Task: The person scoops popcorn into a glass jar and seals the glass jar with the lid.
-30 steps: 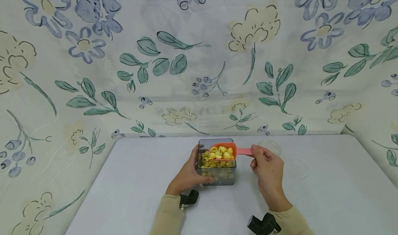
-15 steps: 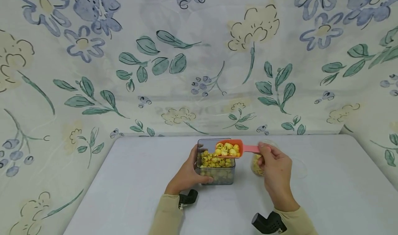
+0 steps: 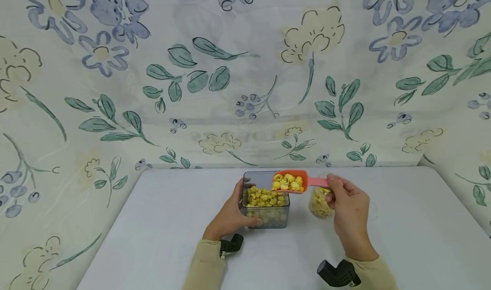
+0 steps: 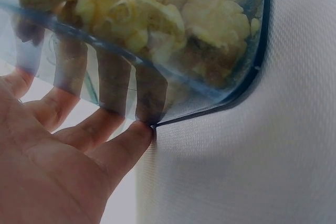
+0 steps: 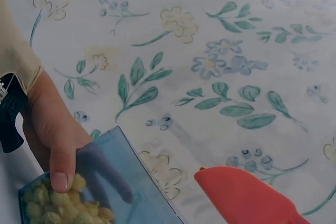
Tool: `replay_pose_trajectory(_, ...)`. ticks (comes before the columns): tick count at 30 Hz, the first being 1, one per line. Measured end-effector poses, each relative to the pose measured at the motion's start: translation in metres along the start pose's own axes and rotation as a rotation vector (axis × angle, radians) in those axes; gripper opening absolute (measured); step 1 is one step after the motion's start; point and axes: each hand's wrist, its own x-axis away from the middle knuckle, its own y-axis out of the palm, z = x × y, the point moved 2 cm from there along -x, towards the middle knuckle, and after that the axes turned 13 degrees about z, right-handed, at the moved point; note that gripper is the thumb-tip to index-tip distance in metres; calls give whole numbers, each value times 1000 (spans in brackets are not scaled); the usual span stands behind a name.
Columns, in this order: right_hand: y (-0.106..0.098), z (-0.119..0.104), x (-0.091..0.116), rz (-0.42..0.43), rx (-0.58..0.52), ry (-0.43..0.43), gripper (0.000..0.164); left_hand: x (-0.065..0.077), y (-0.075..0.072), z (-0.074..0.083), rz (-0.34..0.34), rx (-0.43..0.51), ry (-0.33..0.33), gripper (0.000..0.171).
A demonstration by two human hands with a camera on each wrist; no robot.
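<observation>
A clear bluish square container [image 3: 256, 179] holds yellow popcorn [image 3: 266, 197]. My left hand [image 3: 228, 217] grips its left side, thumb across the front. The left wrist view shows the fingers of that hand [image 4: 58, 150] through the plastic wall. My right hand [image 3: 352, 211] pinches the handle of an orange-pink scoop [image 3: 305, 182], which carries several popcorn pieces [image 3: 287, 182]. The scoop hangs over the container's right rim. In the right wrist view I see the scoop's outside [image 5: 241, 195] apart from the container [image 5: 147, 192]; the right hand is out of that view.
Behind and left of my right hand stands a clear round jar [image 3: 320, 207] with popcorn in it, partly hidden. A faint clear disc [image 3: 373, 210] lies right of that hand on the white table [image 3: 172, 204]. Floral cloth [image 3: 264, 123] rises behind the table.
My right hand has moved right with the loaded scoop, from over the container's middle to its right rim. The jar has come into view. My left hand stays on the container.
</observation>
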Motion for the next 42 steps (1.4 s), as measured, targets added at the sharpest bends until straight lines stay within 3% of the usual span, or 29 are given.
replay_pose_trajectory(5,-5,-5,-4,17,-35,14,37,4,-2,17,-29,-6,-12,112)
replay_pose_trajectory(8,-8,-8,-7,21,-58,27,37,5,-2,19,-37,-14,-17,112)
replay_pose_trajectory(18,-16,-16,-16,30,-70,49,36,-3,0,-9,11,-38,12,114)
replay_pose_trajectory(23,-21,-18,-20,42,-70,61,38,-3,0,-10,13,-29,23,114)
replay_pose_trajectory(32,-32,-22,-28,60,-104,39,25,-3,0,-11,5,-20,31,113)
replay_pose_trajectory(42,-41,-25,-36,88,-117,66,29,-2,0,-11,-5,-20,25,112)
